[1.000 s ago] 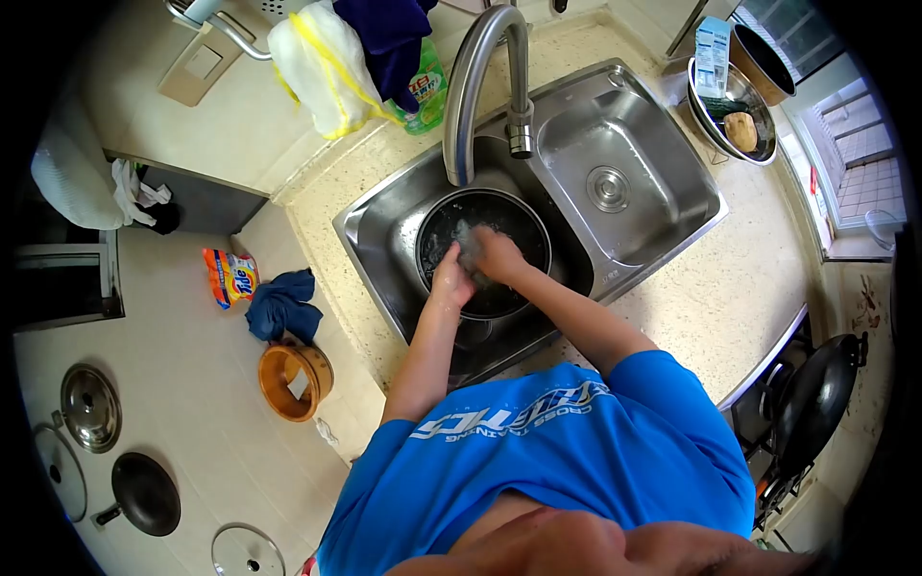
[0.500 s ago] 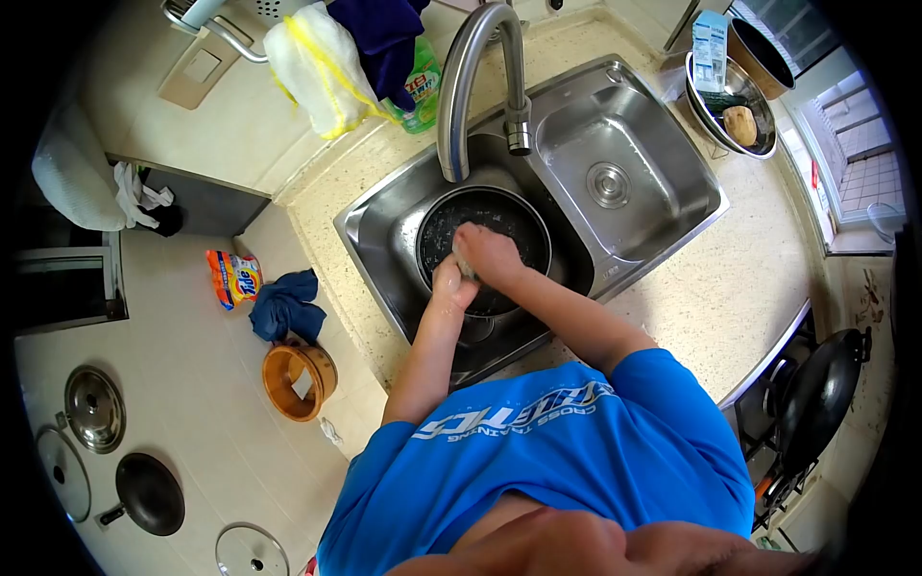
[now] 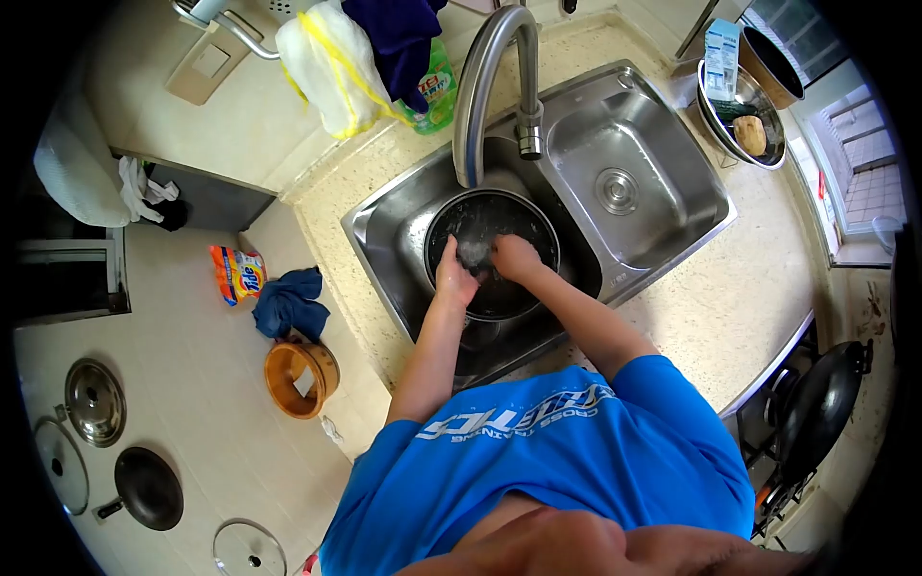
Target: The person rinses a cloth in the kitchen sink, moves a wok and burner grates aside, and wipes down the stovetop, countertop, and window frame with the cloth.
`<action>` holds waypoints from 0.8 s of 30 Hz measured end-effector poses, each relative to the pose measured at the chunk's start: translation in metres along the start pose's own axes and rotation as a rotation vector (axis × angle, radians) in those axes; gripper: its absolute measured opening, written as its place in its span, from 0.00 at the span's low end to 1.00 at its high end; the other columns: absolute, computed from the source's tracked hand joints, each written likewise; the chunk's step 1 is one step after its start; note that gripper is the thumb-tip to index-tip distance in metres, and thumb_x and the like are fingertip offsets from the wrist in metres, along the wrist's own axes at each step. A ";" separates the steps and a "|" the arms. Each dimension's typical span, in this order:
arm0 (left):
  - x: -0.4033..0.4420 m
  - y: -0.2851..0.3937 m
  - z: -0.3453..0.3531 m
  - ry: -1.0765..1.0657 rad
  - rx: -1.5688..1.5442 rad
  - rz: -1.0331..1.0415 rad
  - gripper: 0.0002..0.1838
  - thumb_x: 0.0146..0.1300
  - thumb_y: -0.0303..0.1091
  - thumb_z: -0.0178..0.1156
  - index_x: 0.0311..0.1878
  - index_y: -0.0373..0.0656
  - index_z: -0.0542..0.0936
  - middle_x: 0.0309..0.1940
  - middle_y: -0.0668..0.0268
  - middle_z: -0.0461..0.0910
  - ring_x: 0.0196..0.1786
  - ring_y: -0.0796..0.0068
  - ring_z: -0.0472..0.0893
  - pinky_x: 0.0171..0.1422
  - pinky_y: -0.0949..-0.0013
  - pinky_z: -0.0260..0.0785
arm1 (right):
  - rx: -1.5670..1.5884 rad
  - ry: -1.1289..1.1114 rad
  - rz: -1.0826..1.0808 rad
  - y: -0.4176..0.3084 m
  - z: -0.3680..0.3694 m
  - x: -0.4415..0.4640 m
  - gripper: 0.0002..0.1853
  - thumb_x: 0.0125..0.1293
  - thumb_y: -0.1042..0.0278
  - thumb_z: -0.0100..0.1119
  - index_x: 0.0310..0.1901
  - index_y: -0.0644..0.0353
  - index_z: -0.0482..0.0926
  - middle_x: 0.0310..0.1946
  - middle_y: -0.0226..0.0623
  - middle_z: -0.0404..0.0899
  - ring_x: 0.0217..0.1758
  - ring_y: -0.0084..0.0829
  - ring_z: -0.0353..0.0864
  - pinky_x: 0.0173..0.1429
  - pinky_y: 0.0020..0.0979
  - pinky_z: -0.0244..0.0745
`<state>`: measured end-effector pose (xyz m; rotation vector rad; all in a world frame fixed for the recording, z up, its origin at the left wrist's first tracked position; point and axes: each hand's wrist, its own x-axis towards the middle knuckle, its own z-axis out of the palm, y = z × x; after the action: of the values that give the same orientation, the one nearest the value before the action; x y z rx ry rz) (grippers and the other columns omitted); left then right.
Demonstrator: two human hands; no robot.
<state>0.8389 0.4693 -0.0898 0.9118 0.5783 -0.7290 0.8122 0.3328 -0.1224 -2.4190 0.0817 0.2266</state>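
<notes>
A dark round pan [image 3: 499,302] with water in it sits in the left basin of the steel sink [image 3: 384,226]. My left hand [image 3: 457,276] is over the left part of the pan, its fingers apart. Opposite it, my right hand [image 3: 517,257] is curled closed, fingertips pointing inward; what it holds, if anything, is hidden. Between the hands shows a blurred whitish patch [image 3: 473,252], which could be splashing water or a thin cloth. Above the sink arches the faucet [image 3: 473,106], its spout over the divider between the basins.
The right basin with its drain [image 3: 616,191] is alongside. A bowl [image 3: 764,154] of produce stands at the back right, a wok [image 3: 816,413] on the stove at right. A green bottle [image 3: 437,91] and hanging cloths [image 3: 331,67] are behind the sink. A wooden bucket [image 3: 300,381] is at left.
My hands were together around a small whitish thing; now they are apart, the right one further right. The whole view has shifted slightly.
</notes>
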 end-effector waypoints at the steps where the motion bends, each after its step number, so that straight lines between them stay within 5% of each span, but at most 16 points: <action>1: -0.004 0.000 0.001 -0.022 -0.010 -0.026 0.27 0.68 0.60 0.44 0.58 0.52 0.72 0.58 0.65 0.73 0.60 0.62 0.71 0.65 0.48 0.58 | 0.137 0.077 0.054 -0.012 -0.008 -0.001 0.12 0.60 0.61 0.54 0.34 0.63 0.80 0.34 0.52 0.80 0.40 0.52 0.79 0.46 0.46 0.75; 3: -0.013 0.000 0.010 -0.020 -0.036 -0.043 0.29 0.66 0.63 0.44 0.55 0.49 0.74 0.55 0.64 0.75 0.59 0.62 0.72 0.65 0.53 0.60 | 0.451 0.233 0.003 -0.031 -0.013 -0.007 0.15 0.64 0.61 0.50 0.34 0.65 0.79 0.34 0.56 0.79 0.41 0.55 0.79 0.46 0.47 0.74; 6: 0.020 -0.011 -0.026 -0.198 -0.092 -0.074 0.29 0.67 0.62 0.44 0.55 0.47 0.74 0.53 0.64 0.76 0.57 0.62 0.73 0.64 0.57 0.62 | 0.522 0.165 -0.120 -0.058 -0.013 -0.021 0.16 0.63 0.58 0.51 0.35 0.66 0.77 0.34 0.56 0.79 0.41 0.57 0.79 0.45 0.48 0.74; 7: 0.060 -0.020 -0.071 -0.789 -0.266 -0.102 0.30 0.68 0.62 0.42 0.55 0.45 0.74 0.51 0.63 0.77 0.55 0.63 0.74 0.65 0.59 0.62 | 0.665 -0.118 0.078 -0.068 -0.019 -0.026 0.23 0.57 0.51 0.65 0.48 0.57 0.76 0.46 0.49 0.77 0.51 0.47 0.75 0.57 0.59 0.67; 8: 0.047 -0.017 -0.052 -0.794 -0.265 -0.104 0.30 0.68 0.62 0.42 0.55 0.45 0.74 0.51 0.63 0.77 0.55 0.63 0.74 0.65 0.59 0.62 | 0.663 -0.113 0.079 -0.062 -0.019 -0.023 0.23 0.57 0.51 0.65 0.48 0.57 0.76 0.46 0.49 0.77 0.51 0.47 0.75 0.57 0.59 0.67; 10: -0.001 -0.012 0.004 -0.162 -0.194 -0.024 0.30 0.69 0.61 0.41 0.57 0.45 0.72 0.53 0.63 0.75 0.56 0.64 0.73 0.65 0.59 0.61 | 0.273 0.163 0.079 -0.044 -0.016 -0.015 0.17 0.62 0.56 0.53 0.35 0.66 0.77 0.34 0.57 0.79 0.40 0.57 0.79 0.45 0.50 0.74; 14: -0.017 -0.010 0.022 0.071 -0.018 0.089 0.29 0.70 0.56 0.42 0.63 0.45 0.67 0.63 0.63 0.69 0.63 0.61 0.68 0.67 0.51 0.57 | 0.095 0.109 0.209 -0.023 -0.022 -0.013 0.14 0.60 0.61 0.57 0.40 0.65 0.75 0.38 0.53 0.81 0.43 0.54 0.81 0.44 0.48 0.77; 17: 0.014 -0.022 -0.008 -0.116 0.055 0.046 0.26 0.70 0.54 0.43 0.63 0.47 0.68 0.63 0.61 0.70 0.62 0.59 0.69 0.66 0.48 0.58 | -0.124 -0.082 0.114 -0.010 -0.013 -0.013 0.14 0.58 0.64 0.58 0.42 0.64 0.75 0.40 0.53 0.80 0.44 0.54 0.80 0.45 0.48 0.77; 21: 0.003 -0.020 -0.001 -0.160 -0.030 -0.010 0.24 0.71 0.52 0.44 0.61 0.47 0.70 0.60 0.61 0.72 0.59 0.59 0.72 0.64 0.50 0.62 | -0.051 0.021 0.151 -0.019 -0.015 -0.013 0.15 0.58 0.64 0.58 0.42 0.65 0.76 0.39 0.53 0.80 0.44 0.52 0.81 0.46 0.46 0.76; 24: -0.008 -0.012 0.000 -0.115 -0.155 -0.240 0.24 0.70 0.52 0.46 0.59 0.46 0.72 0.55 0.62 0.76 0.57 0.62 0.74 0.60 0.52 0.67 | 0.208 0.174 -0.237 -0.055 -0.039 -0.027 0.11 0.59 0.65 0.56 0.37 0.64 0.78 0.34 0.51 0.80 0.38 0.49 0.81 0.44 0.42 0.75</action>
<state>0.8249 0.4668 -0.0896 0.6586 0.6393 -0.9327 0.7975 0.3492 -0.0533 -2.2121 -0.0985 -0.0964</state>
